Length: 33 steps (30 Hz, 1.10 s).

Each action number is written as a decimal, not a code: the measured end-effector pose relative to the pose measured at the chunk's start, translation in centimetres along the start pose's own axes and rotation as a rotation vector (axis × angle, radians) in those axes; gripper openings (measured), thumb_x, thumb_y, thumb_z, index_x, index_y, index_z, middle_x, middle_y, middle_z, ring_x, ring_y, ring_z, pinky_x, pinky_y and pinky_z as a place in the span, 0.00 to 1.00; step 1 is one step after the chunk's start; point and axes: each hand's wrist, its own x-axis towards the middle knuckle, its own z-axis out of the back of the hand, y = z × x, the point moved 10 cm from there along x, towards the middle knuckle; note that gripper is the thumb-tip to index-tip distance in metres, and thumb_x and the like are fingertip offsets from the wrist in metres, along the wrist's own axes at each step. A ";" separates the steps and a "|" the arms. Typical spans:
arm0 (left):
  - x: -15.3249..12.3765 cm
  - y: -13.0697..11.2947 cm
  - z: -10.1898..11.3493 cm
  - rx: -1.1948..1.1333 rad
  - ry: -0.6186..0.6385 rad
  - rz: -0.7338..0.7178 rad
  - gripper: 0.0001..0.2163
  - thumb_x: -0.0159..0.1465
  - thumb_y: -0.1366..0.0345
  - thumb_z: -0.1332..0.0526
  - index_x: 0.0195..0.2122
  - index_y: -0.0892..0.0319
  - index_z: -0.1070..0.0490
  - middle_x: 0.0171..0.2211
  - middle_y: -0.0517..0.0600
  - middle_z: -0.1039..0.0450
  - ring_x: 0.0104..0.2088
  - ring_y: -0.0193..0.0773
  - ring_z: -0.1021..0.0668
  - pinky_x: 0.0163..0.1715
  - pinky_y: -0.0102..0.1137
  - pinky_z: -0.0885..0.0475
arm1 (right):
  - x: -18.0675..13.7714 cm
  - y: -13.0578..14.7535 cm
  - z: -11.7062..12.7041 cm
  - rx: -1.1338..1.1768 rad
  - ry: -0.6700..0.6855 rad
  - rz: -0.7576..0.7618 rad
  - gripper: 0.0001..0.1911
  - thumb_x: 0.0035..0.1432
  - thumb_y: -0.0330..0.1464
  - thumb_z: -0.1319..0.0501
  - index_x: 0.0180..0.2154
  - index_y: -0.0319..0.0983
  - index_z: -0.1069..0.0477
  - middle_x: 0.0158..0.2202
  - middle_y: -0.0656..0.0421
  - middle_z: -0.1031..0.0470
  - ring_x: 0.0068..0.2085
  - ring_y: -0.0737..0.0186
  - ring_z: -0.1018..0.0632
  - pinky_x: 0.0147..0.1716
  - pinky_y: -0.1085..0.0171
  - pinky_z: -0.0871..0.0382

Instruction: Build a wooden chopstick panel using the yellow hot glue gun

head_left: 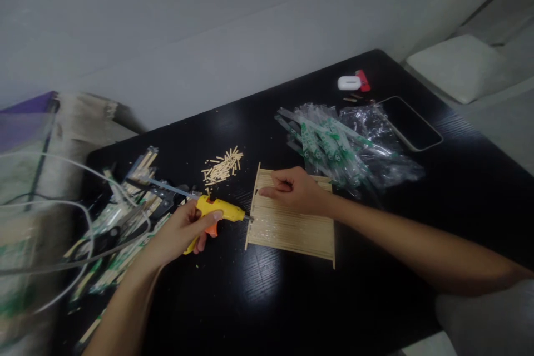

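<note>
The left hand (180, 233) grips the glue gun (223, 211), whose tip may burn the right hand (298, 192), fingers curled on the stick panel (292, 231) at 3 o'clock.

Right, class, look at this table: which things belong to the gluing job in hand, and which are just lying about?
In hand: yellow glue gun, gripped by the left hand; stick panel, pressed under the right hand.
Lying about: cut stick bits; plastic wrappers; phone; white case.
</note>
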 end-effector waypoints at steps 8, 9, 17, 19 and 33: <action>0.0 -0.4 -0.4 0.002 0.020 0.001 0.20 0.59 0.44 0.34 0.26 0.58 0.30 0.13 0.43 0.32 0.13 0.30 0.31 0.13 0.23 0.38 | -0.2 0.2 -0.2 0.052 0.042 -0.007 0.33 0.67 0.51 0.41 0.21 0.41 0.56 0.21 0.68 0.57 0.23 0.71 0.50 0.24 0.65 0.54; 0.0 -0.5 -0.3 0.000 -0.005 -0.008 0.20 0.59 0.45 0.34 0.26 0.58 0.30 0.13 0.43 0.32 0.13 0.30 0.31 0.13 0.23 0.38 | -0.2 0.3 -0.3 0.054 0.053 -0.009 0.33 0.68 0.51 0.43 0.21 0.41 0.55 0.21 0.67 0.57 0.23 0.71 0.49 0.24 0.64 0.55; 0.1 -0.4 0.1 0.013 -0.128 -0.062 0.19 0.64 0.46 0.38 0.28 0.57 0.33 0.12 0.44 0.31 0.12 0.32 0.29 0.13 0.24 0.38 | -0.1 0.5 -0.4 0.050 0.067 -0.010 0.30 0.71 0.50 0.47 0.21 0.41 0.52 0.21 0.66 0.55 0.23 0.70 0.47 0.24 0.64 0.55; 0.1 -0.4 0.2 0.014 -0.151 -0.062 0.19 0.64 0.46 0.38 0.29 0.57 0.32 0.12 0.44 0.31 0.12 0.31 0.30 0.13 0.24 0.38 | 0.0 0.4 -0.5 0.039 0.068 -0.012 0.30 0.71 0.49 0.47 0.21 0.41 0.52 0.21 0.67 0.55 0.23 0.71 0.48 0.24 0.63 0.55; 0.2 -0.4 0.1 0.027 -0.078 -0.030 0.19 0.61 0.47 0.35 0.26 0.58 0.30 0.12 0.43 0.32 0.13 0.31 0.30 0.14 0.24 0.39 | -0.1 0.6 -0.5 0.080 0.077 -0.030 0.29 0.70 0.47 0.46 0.21 0.41 0.51 0.20 0.67 0.53 0.23 0.70 0.46 0.24 0.64 0.53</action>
